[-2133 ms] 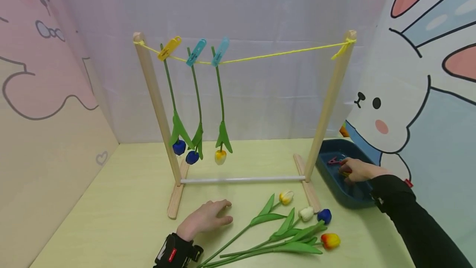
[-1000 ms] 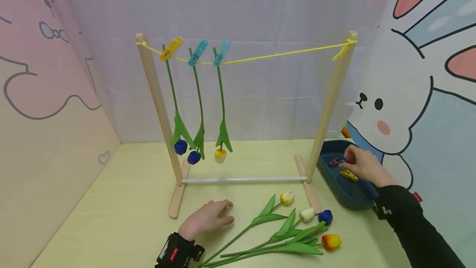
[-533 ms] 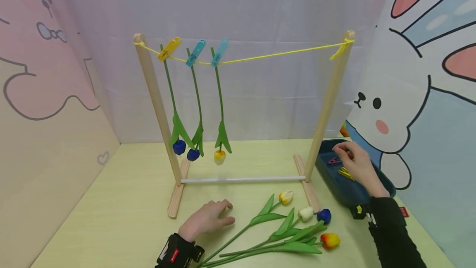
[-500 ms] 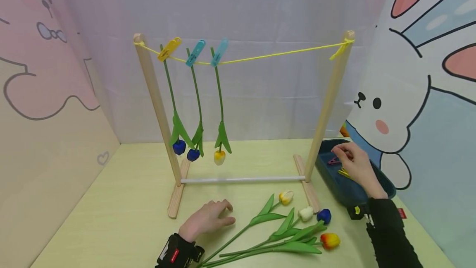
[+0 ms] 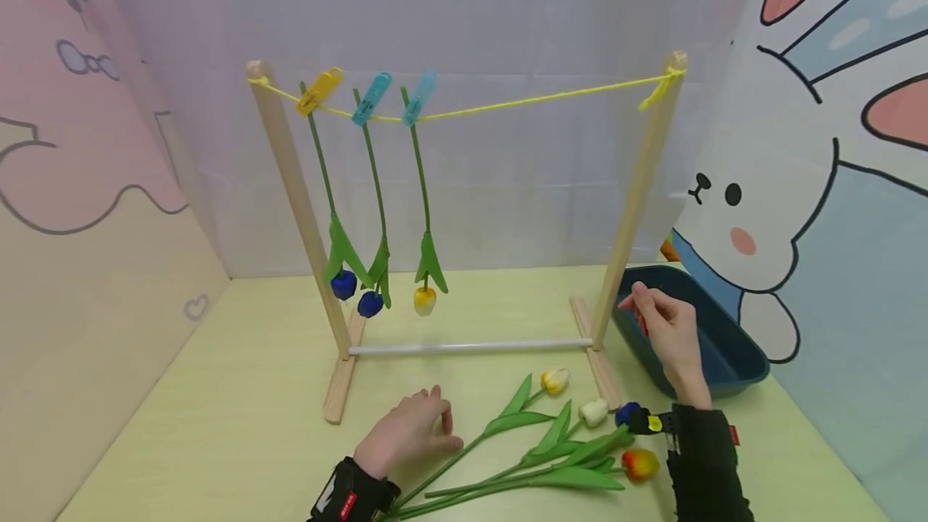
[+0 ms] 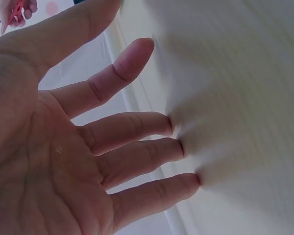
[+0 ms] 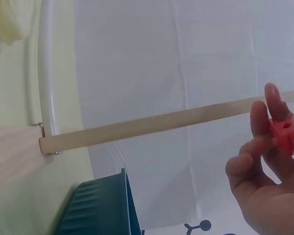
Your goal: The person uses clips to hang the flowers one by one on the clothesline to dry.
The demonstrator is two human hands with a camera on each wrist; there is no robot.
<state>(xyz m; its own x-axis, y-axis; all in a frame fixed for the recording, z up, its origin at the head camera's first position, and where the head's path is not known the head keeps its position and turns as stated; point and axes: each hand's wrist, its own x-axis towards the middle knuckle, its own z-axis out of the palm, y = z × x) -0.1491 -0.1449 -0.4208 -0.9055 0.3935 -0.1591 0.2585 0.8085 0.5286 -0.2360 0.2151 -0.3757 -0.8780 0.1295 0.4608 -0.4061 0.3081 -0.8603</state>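
My right hand (image 5: 670, 337) pinches a red clothespin (image 7: 286, 134) with its fingertips, in front of the near left side of the dark blue basin (image 5: 750, 373). My left hand (image 5: 409, 431) holds nothing; its fingertips rest on the table beside the green tulip stems (image 5: 464, 491). On the table lie artificial tulips: yellow-white (image 5: 555, 381), white (image 5: 593, 412), orange-red (image 5: 641, 465), and a blue one partly covered by the right wrist camera. Two blue tulips (image 5: 344, 284) and a yellow-white tulip (image 5: 424, 301) hang upside down from the yellow cord (image 5: 536, 101), clipped by yellow (image 5: 320, 92) and light-blue clothespins (image 5: 419, 97).
A wooden frame carries the cord between its left post (image 5: 293, 176) and right post (image 5: 641, 184). A white rod (image 5: 471, 346) joins the posts low down. The right foot (image 5: 600, 373) stands close to the tulip heads and the basin.
My right hand has come up out of the basin and moved left and nearer, bringing the red clothespin. The basin's other clothespins have gone out of sight. The left hand has barely moved.
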